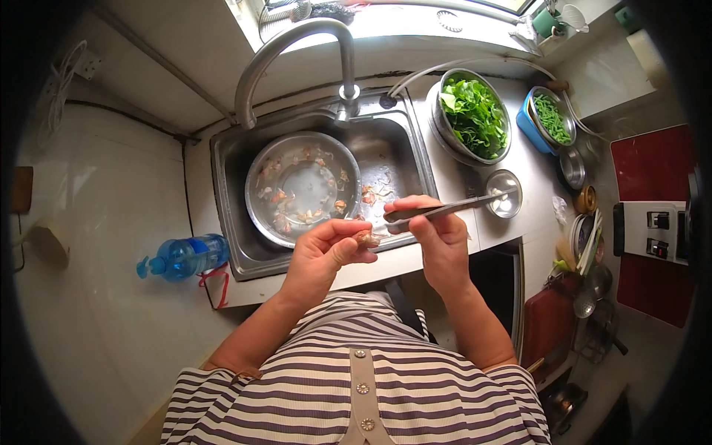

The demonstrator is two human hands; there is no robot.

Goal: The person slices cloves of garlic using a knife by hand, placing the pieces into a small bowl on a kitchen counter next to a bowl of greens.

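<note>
Pinched between the thumb and fingers of my left hand [318, 257] is a small garlic clove [366, 239] with papery skin. My right hand [448, 250] grips a long, narrow, dark metal tool [453, 208]; I cannot tell whether it is a knife or scissors. One end of it lies close to the garlic, and the other reaches over a small metal bowl [507, 211] holding a few pale cloves. Beyond my left hand, a wide metal basin [253, 214] of water sits in the steel sink [222, 167], with garlic skins floating in it. More skins lie on the sink floor.
A curved faucet [295, 30] arches over the sink. To the right stand a bowl of leafy greens [473, 114] and a container of cut green beans [550, 118]. A blue pump bottle [189, 257] lies left of the sink. Farther right are a cooktop [651, 231] and a red cutting board [548, 334].
</note>
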